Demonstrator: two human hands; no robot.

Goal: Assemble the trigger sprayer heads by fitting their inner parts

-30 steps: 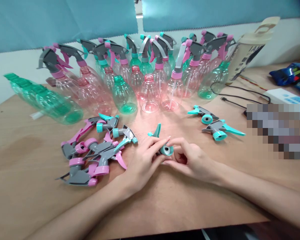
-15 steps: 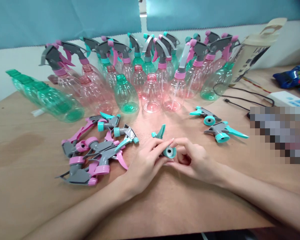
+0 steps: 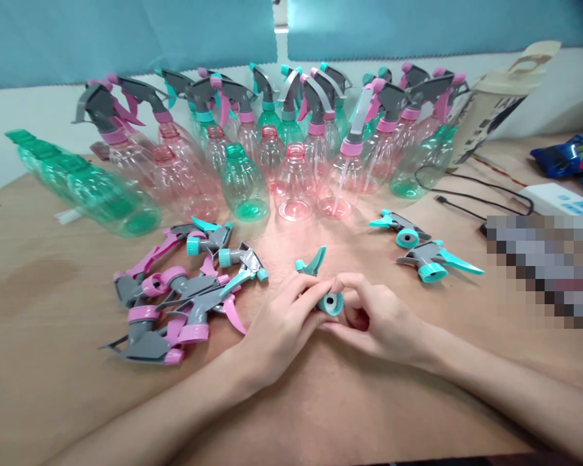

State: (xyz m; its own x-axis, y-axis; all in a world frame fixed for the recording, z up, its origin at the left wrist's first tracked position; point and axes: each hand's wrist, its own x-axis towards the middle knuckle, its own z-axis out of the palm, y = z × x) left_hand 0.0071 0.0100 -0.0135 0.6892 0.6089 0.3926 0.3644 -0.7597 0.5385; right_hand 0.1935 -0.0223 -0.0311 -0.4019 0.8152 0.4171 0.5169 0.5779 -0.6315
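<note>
A grey and teal trigger spray head [image 3: 331,301] is in my left hand [image 3: 286,314], whose fingers wrap round its body. Its teal trigger pokes out above the knuckles, and the open end of its collar faces me. My right hand [image 3: 381,317] is closed, with its index finger and thumb at the right side of the collar. My hands hide most of the spray head's body. To the left lies a pile of pink and grey spray heads [image 3: 194,298], with a few teal ones. Two teal and grey spray heads [image 3: 430,262] rest to the right.
Pink and green spray bottles [image 3: 342,184] stand in rows behind, many capped with spray heads. Several green bottles [image 3: 92,181] stand at the left. A cream tumbler [image 3: 498,110], a black cable [image 3: 486,213], a white box [image 3: 561,199] and a blue packet [image 3: 563,158] are on the right.
The view has shifted slightly. Both hands keep nearly the same pose around the spray head, and the other things stay where they were.
</note>
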